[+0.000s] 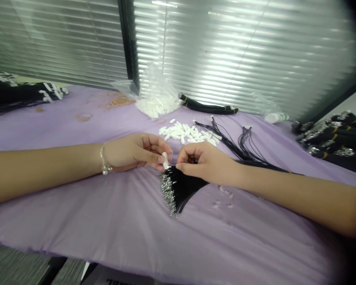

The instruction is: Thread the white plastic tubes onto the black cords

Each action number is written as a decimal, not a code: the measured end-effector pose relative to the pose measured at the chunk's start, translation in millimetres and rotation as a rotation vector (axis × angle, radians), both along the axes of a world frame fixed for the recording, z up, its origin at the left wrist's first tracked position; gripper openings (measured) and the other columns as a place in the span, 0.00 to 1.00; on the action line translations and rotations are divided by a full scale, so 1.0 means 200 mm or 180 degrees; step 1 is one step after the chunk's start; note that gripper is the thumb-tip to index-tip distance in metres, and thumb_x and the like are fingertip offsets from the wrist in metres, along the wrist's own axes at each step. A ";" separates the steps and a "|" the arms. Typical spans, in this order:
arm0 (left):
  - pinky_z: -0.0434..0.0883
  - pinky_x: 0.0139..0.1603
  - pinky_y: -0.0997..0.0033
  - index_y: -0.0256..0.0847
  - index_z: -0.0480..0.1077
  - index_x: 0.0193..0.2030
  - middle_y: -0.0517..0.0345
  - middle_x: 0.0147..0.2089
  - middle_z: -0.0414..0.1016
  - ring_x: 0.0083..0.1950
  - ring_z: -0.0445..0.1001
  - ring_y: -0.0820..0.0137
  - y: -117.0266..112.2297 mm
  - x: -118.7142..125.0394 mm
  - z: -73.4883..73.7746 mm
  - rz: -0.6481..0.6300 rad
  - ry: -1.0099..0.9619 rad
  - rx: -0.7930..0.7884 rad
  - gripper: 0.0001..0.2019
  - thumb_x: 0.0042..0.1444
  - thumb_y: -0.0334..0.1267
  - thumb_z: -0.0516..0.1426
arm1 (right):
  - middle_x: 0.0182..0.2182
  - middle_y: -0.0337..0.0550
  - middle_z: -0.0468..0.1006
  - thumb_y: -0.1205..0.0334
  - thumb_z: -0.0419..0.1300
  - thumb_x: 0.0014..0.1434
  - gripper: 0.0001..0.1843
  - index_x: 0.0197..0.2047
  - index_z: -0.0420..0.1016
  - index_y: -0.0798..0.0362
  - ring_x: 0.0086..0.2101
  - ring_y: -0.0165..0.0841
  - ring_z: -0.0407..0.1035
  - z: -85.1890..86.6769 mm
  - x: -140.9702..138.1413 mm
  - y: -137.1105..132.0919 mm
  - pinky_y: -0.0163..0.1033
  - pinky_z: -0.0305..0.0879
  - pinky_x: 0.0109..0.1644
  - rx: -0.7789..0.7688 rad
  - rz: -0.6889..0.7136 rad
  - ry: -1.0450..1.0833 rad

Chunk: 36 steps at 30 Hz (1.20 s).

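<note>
Between the thumb and fingers of my left hand (136,152) is a small white plastic connector housing (165,160), held nearly upright. My right hand (206,162) is closed in a pinch just to its right, at the top edge of a fanned bundle of black wires (188,184). What lies between those fingertips looks like a thin black wire, partly hidden by the fingers. Silvery metal terminals (168,192) line the bundle's left end, right below the housing. Behind my hands lies a loose pile of white connector housings (184,132).
A clear plastic bag (157,99) of white housings stands at the back. Near it lie tied black wire bundles (209,106) and wires with white ends (225,138). More wire bundles are stacked at far left (17,95) and far right (341,138). A purple cloth (106,225) covers the table.
</note>
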<state>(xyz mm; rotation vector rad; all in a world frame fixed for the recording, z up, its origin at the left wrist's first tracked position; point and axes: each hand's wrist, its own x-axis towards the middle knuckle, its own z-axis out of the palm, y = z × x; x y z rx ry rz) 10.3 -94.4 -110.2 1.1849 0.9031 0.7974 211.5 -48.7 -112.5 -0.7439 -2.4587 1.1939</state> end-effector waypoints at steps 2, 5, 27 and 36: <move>0.72 0.35 0.79 0.33 0.70 0.33 0.59 0.31 0.73 0.30 0.72 0.78 0.00 0.01 0.00 -0.0021 0.0029 0.0023 0.07 0.48 0.21 0.57 | 0.22 0.36 0.67 0.63 0.56 0.50 0.05 0.27 0.67 0.57 0.23 0.22 0.58 0.00 0.00 0.00 0.29 0.55 0.26 0.0026 -0.0006 0.0007; 0.72 0.34 0.79 0.33 0.70 0.32 0.59 0.30 0.73 0.30 0.72 0.78 -0.01 0.02 0.01 -0.0016 0.0076 0.0063 0.06 0.48 0.21 0.57 | 0.23 0.36 0.67 0.64 0.56 0.49 0.05 0.27 0.67 0.57 0.23 0.23 0.59 0.00 0.00 0.00 0.30 0.56 0.27 0.0043 -0.0051 -0.0017; 0.72 0.34 0.79 0.33 0.69 0.33 0.59 0.29 0.74 0.30 0.73 0.78 -0.02 0.02 0.00 0.0040 0.0379 0.0309 0.05 0.49 0.25 0.58 | 0.21 0.34 0.63 0.67 0.56 0.47 0.03 0.25 0.65 0.56 0.23 0.23 0.56 -0.01 0.01 -0.03 0.30 0.54 0.27 0.0687 0.0054 0.0136; 0.71 0.36 0.78 0.33 0.68 0.34 0.59 0.29 0.73 0.31 0.73 0.78 -0.03 0.02 0.00 0.0028 0.0430 0.0354 0.05 0.50 0.24 0.57 | 0.22 0.34 0.64 0.70 0.55 0.46 0.01 0.25 0.65 0.56 0.24 0.23 0.58 -0.02 0.01 -0.04 0.30 0.56 0.29 0.0989 0.0087 0.0195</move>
